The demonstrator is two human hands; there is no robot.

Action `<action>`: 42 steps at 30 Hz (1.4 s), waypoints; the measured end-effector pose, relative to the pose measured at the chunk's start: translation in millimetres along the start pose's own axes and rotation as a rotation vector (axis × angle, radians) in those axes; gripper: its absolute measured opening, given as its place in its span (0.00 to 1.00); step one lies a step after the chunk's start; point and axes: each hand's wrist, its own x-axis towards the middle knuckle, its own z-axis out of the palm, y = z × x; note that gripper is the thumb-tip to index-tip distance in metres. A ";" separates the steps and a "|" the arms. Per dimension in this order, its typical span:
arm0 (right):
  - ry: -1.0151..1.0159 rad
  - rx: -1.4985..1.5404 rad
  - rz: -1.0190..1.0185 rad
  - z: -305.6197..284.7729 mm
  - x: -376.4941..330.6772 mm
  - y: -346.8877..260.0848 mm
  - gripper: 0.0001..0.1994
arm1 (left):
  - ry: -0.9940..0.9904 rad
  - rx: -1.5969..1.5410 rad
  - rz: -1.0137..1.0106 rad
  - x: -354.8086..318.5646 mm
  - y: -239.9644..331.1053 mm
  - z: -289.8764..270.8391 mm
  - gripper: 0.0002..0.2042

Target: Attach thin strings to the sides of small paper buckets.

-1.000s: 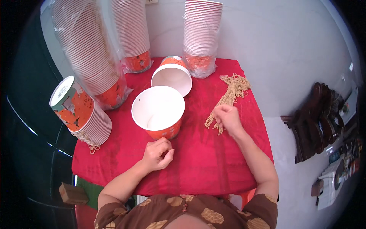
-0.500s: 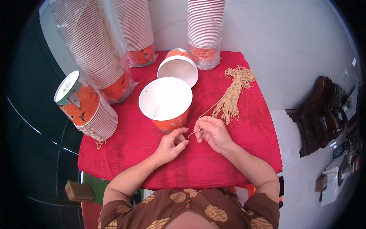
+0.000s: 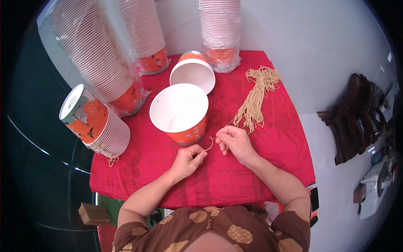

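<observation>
My left hand (image 3: pixel 188 161) pinches one end of a thin tan string (image 3: pixel 211 144), thumb against forefinger. To its right, my right hand (image 3: pixel 236 143) grips the same string between closed fingertips. A small loop or bend shows in the short span between the hands. Behind the right hand, the strand leads toward a bundle of tan strings (image 3: pixel 257 101) lying on the table. Just beyond my left hand stands an orange paper bucket (image 3: pixel 189 135) with a white inside, upright and touched by neither hand. One small dark hole shows near its rim.
A second bucket (image 3: pixel 193 75) lies on its side behind the first. At left, a stack of upturned buckets (image 3: pixel 98 122) has strings hanging from it. Tall plastic-wrapped bucket stacks (image 3: pixel 94 54) rise along the back of the red-covered table (image 3: pixel 277 138). A cardboard box (image 3: pixel 95 214) sits below.
My left hand has closed on the string's free end, which hung loose beside its fingers before. The string now bends up between both hands. The whole view has shifted slightly.
</observation>
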 end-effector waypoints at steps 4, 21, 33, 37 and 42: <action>-0.024 0.055 0.027 1.8 -0.5 2.6 0.06 | -0.015 -0.008 -0.021 0.5 -4.2 2.9 0.03; -0.445 -1.131 -0.773 4.0 -1.6 7.7 0.07 | 0.141 -0.062 0.025 1.5 -1.2 -0.4 0.06; -0.041 -0.912 -0.732 6.4 -0.3 3.3 0.04 | 0.164 -0.073 0.065 1.1 8.6 -1.4 0.04; 0.167 -0.651 -0.594 13.9 -0.5 -11.9 0.03 | 0.162 -0.026 0.100 1.0 2.9 -1.7 0.05; 0.222 -0.543 -0.517 16.2 4.3 -22.2 0.04 | 0.152 -0.052 0.114 2.7 0.2 -0.2 0.05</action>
